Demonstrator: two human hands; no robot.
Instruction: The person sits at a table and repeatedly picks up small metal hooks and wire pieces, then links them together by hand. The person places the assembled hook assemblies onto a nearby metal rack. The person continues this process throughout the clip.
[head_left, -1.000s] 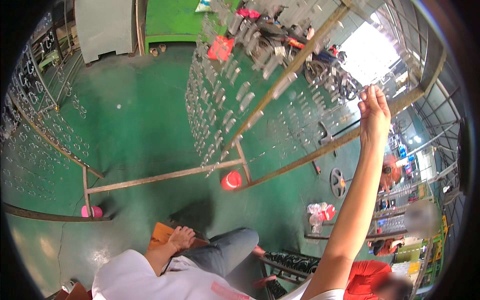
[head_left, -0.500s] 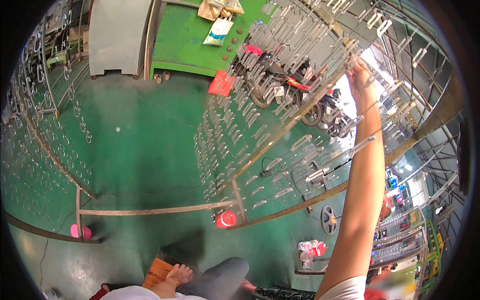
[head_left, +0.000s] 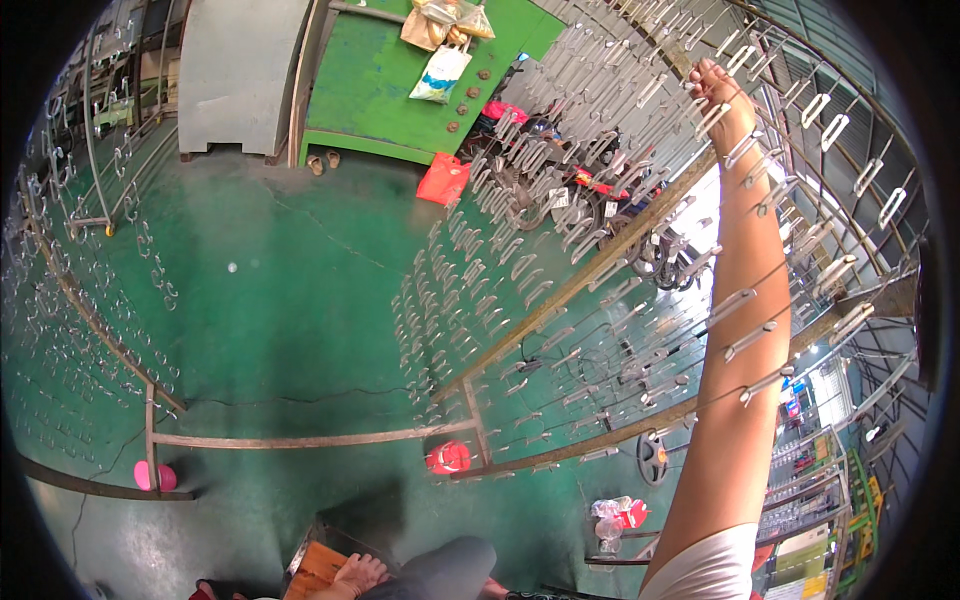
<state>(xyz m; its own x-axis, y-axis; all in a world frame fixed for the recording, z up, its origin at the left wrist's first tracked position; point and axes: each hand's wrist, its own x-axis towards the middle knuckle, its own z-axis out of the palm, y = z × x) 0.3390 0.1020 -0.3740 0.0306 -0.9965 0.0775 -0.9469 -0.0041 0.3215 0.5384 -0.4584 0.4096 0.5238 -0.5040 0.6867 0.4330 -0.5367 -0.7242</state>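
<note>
My right arm stretches up to the upper right, among rows of long silver metal loops (head_left: 833,131) hanging on thin lines from a rack. High on that rack, beside its upper bar, my right hand (head_left: 724,98) has curled fingers. A small shiny bit shows at the fingertips, too small to name. Several loops hang in front of my forearm. Low in the picture my left hand (head_left: 360,574) lies by my bent knee, over a brown wooden board (head_left: 314,573). Its fingers lie loosely extended, with nothing visible in them.
The rack's lower bar (head_left: 560,300) slants across the right side; a crossbar (head_left: 310,440) joins it to a left rack of hanging rings (head_left: 85,330). Red (head_left: 447,457) and pink (head_left: 157,476) containers sit by the feet. Beyond are a green cabinet (head_left: 370,95) and motorbikes (head_left: 590,190).
My right hand has risen slightly, and its fingers have curled more. The hanging loops have shifted and swung around my forearm. My left hand has sunk slightly toward the lower edge with the view.
</note>
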